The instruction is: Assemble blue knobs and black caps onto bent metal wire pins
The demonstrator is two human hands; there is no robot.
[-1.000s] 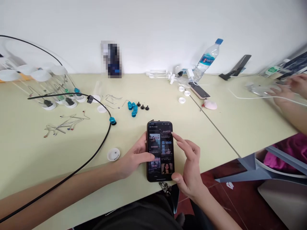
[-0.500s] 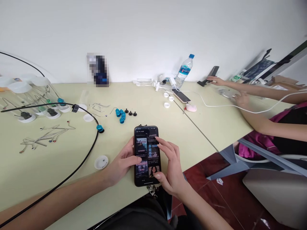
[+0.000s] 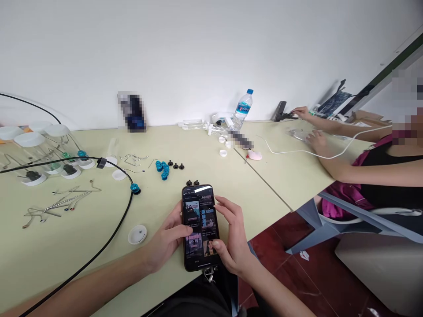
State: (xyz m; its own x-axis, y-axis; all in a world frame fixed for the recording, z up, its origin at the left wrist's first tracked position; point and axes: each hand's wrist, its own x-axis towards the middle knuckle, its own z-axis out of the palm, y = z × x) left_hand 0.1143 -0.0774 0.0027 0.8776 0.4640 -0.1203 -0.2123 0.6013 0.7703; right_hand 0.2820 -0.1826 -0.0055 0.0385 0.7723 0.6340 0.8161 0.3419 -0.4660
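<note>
- phone (image 3: 199, 225): glossy black glass face, lit and catching glare at its top edge.
- worktop (image 3: 39, 251): smooth matt surface, pale yellow-green.
- cable (image 3: 109, 237): black, smooth rubbery sheath with a slight sheen.
- blue knobs (image 3: 161, 168): shiny, metallic-looking blue finish.
- wire hooks (image 3: 59, 202): thin bare metal, bright.
- jars (image 3: 49, 152): clear, glossy plastic or glass, with matt white lids.
- water bottle (image 3: 242, 110): clear thin plastic, blue plastic cap.
- white cap (image 3: 137, 234): smooth white plastic.
- floor (image 3: 287, 281): dark red, glossy tiles.
</note>
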